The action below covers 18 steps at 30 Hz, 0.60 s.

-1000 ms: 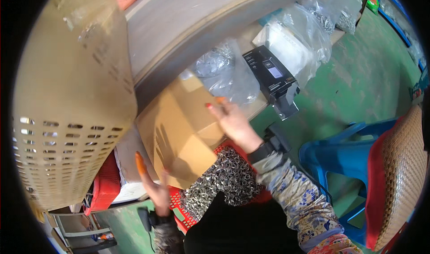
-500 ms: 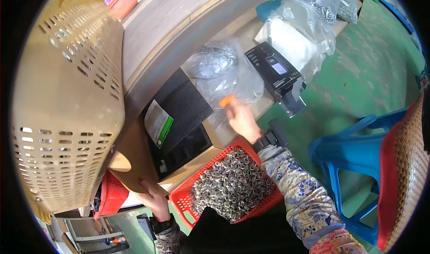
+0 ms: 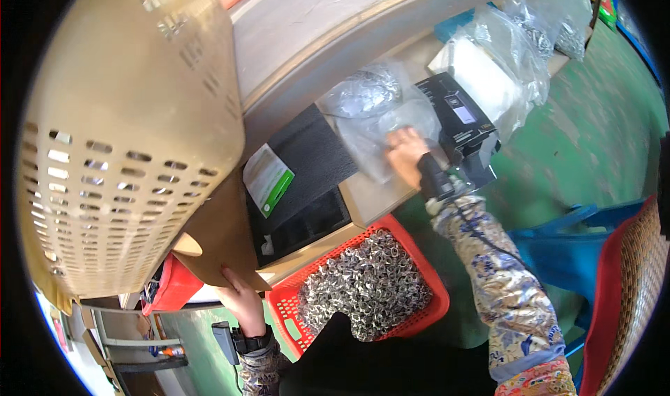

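1. Left hand [image 3: 241,302]: grip closed on the cardboard flap [image 3: 223,232].
2. Right hand [image 3: 406,157]: at the clear plastic bag [image 3: 366,96]; grip closure indeterminable.
3. Cardboard box [image 3: 307,251]: open, just beyond the red basket [image 3: 436,305] of metal rings [image 3: 373,284].

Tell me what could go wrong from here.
1. The right hand, at the clear plastic bag, might knock the nearby black box to the floor.
2. The red basket is heaped with metal rings, so a bump could spill some.
3. The cardboard flap could swing over if the left hand at its edge moves away.
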Motion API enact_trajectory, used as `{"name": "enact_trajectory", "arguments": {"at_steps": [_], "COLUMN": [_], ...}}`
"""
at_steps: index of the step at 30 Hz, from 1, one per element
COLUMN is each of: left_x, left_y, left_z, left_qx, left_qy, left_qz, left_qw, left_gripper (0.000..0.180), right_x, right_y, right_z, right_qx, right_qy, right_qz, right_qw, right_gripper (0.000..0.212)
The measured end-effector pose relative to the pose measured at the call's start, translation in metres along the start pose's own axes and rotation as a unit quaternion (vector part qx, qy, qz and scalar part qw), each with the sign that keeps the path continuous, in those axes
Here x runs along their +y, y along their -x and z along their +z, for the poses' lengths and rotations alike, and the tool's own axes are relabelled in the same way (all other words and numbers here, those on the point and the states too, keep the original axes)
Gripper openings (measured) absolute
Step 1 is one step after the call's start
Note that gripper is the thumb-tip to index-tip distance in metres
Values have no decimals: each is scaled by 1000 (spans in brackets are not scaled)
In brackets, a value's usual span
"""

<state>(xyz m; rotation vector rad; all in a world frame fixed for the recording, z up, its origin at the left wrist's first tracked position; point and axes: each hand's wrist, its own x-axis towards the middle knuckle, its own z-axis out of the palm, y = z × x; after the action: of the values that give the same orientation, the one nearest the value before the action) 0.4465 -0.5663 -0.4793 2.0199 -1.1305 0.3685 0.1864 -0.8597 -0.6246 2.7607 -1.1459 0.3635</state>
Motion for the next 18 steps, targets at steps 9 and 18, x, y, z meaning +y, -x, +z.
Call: {"name": "enact_trajectory", "arguments": {"at_steps": [9,18], "left_x": [29,40], "left_y": [6,5], "left_z": [-17,-15], "left_qx": [-41,-71], "left_qy": [144,189], "left_qz": [-67,-70], "left_qw": [986,977], "left_gripper": [26,25], "right_x": [-21,-46], "right_y": [-26,-65], "right_z": [-65,-80], "right_qx": [100,75], "right_qy": [-510,-746], "right_qz": [408,303], "right_qw": [751,589], "right_gripper": [56,75]}}
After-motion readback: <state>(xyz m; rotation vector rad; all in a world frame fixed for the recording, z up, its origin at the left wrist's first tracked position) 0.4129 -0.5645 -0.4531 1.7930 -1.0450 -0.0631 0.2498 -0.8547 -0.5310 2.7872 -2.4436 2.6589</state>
